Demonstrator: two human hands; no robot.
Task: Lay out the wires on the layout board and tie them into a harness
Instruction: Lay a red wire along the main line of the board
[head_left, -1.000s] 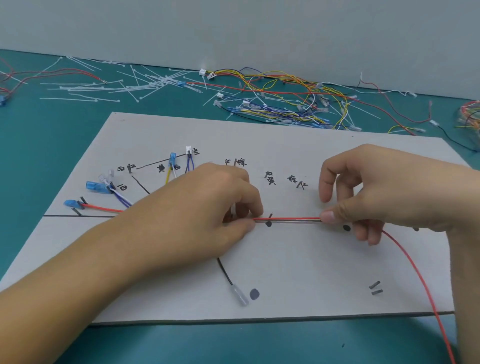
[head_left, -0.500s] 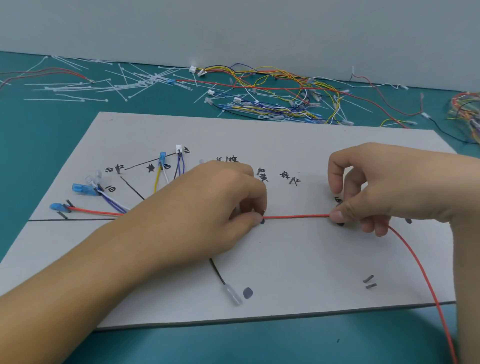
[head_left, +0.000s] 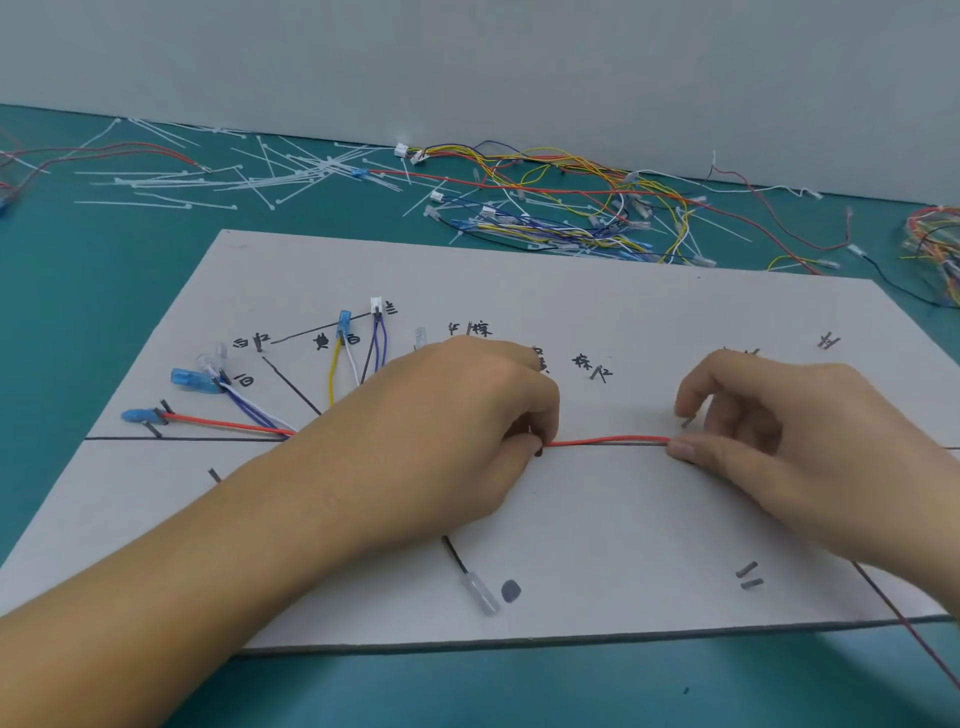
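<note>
Red wire (head_left: 605, 441) stretches mid-frame across the layout board (head_left: 571, 291), pinched between left hand (head_left: 457, 415) and right hand (head_left: 779, 431) (hands apart).

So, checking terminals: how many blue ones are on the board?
3 blue terminals: one on the red wire, one just above, one atop the yellow wire. Left hand may hide others.

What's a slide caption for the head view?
The left hand and right hand pinch a red wire along the layout board; branch wires fan out at left.
</note>
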